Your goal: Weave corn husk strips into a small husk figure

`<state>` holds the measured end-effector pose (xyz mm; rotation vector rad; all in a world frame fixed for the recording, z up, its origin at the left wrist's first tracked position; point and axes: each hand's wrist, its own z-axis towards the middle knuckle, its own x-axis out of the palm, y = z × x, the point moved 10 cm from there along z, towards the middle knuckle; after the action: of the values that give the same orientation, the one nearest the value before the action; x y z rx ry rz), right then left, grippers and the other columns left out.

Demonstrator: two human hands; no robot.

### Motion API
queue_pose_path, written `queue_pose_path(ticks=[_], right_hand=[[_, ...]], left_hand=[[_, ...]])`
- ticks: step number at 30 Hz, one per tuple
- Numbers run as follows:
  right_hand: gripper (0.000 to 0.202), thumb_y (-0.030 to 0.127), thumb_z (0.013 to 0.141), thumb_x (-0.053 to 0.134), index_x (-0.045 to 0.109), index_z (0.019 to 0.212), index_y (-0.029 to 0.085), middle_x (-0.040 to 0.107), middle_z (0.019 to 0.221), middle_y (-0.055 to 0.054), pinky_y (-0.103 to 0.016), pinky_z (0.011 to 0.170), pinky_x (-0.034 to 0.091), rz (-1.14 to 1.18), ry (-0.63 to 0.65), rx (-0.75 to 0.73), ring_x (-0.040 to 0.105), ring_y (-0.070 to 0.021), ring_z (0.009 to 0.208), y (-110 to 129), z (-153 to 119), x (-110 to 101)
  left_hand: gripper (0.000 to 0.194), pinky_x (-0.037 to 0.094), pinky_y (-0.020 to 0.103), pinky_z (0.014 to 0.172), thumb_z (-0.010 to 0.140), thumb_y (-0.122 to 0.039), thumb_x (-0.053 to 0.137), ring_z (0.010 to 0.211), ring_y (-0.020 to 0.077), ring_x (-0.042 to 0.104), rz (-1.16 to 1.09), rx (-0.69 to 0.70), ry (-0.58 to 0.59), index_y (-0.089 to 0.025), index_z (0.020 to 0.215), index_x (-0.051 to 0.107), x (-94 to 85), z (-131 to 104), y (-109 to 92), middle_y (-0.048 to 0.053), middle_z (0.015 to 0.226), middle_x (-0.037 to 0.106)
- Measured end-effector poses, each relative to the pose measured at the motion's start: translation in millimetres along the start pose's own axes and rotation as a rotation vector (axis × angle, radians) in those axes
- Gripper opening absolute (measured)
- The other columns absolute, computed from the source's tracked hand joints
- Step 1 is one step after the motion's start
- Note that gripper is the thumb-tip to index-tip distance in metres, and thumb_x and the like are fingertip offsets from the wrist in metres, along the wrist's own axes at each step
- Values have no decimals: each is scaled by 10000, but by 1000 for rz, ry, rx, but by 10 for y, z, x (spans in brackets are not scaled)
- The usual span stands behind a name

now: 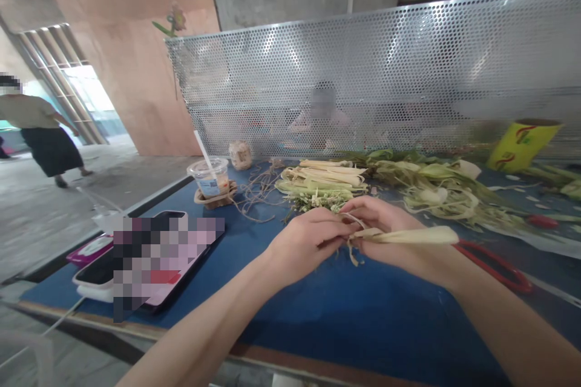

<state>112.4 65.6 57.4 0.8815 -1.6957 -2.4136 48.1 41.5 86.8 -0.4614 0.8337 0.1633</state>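
My left hand [313, 236] and my right hand [385, 242] meet over the middle of the blue table. Between them is a pale corn husk [413, 236], its wide end pointing right across my right wrist. The left fingers pinch the husk's narrow end, where a thin string [354, 217] loops up. My right fingers curl around the same spot from the other side, partly hidden. A dry frayed bit [354, 254] hangs below the fingers. Just behind the hands lies a stack of folded husks [324, 178], with small greenish flower heads [313, 202] in front.
Loose husks [436, 187] spread over the back right, near a yellow roll [524, 145]. Red-handled scissors [494, 266] lie by my right forearm. Left stand a drink cup [209, 178], tangled twine [261, 190] and phones [97, 260]. A perforated metal screen [281, 84] closes the far edge.
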Motion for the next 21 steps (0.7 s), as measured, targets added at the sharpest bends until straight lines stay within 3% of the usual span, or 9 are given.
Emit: queue_pose_path(ticks=[7,12,17,21], right_hand=[[393,31,696,472,408,1028,231,581,941,-25,-238,626,472,-20,27,-33,583,-146,808,-35,-16,8],[365,80,724,492,418,1039,249,575,986,-15,-221,620,464,-30,-3,-23,573,-129,791,-11,-29,-21],[367,74,731,497,429,1034,269,566,958,8,-199,599,446,-36,33,-11,548,-106,732,-6,-48,16],[336,77,743,502,446,1014,266,565,884,19,-192,587,447,1,56,12,546,-93,691,17,-61,27]], left_hand=[[180,455,244,771,799,-176,505,857,147,575,-33,-49,12,-127,906,641,26,10,46,88,885,662],[148,462,203,612,754,-185,569,712,120,578,-110,-145,-26,-144,870,651,-31,-7,130,54,804,662],[121,466,239,701,741,-171,586,760,138,579,-134,-38,-79,-126,826,659,-64,-17,28,73,783,666],[146,460,216,598,708,-187,623,657,119,564,-247,-188,-53,-153,843,667,-24,-18,152,45,739,661]])
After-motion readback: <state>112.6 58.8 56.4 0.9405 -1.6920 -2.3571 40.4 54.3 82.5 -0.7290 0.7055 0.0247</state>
